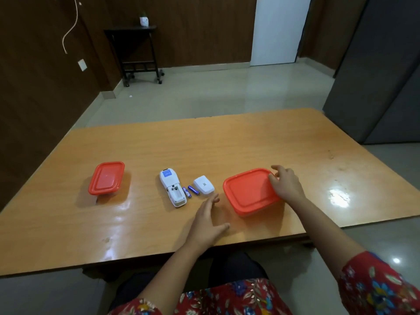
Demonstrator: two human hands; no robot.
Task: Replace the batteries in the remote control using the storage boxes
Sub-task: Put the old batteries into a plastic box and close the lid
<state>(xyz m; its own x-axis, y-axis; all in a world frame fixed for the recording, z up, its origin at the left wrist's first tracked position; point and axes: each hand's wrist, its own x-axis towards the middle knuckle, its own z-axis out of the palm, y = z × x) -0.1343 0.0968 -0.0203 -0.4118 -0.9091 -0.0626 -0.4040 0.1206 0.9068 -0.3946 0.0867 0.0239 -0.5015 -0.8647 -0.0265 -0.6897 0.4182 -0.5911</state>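
Plainly, the main risk lies at the big box (248,196) at 1 o'clock: the right hand (285,183) pinches the far right corner of its lid (241,187) with curled fingers, and nothing pins the base. A stiff lid could, I judge, drag the whole box across the glossy surface (227,142) or let go with a jerk. The left hand (208,220) lies flat with straight fingers at 12 o'clock, holding nothing, just short of the box's near left corner, and could steady it. The remote (172,188) lies back-up at 11 o'clock with its bay open and seemingly empty. Two batteries (191,191) lie loose just beside it at its 3 o'clock, then the cover (203,184), near the box. A shoved box could knock the cover or set the batteries rolling, and they could get mixed with fresh ones. The small box (106,178) sits closed at 10 o'clock, well apart. The surface is shiny orange-brown wood with glare patches. Beyond it lie pale tiles (204,94), dark panelled walls (34,87), a black side table (136,30) at 11 o'clock and a white door (279,30) at 1 o'clock.
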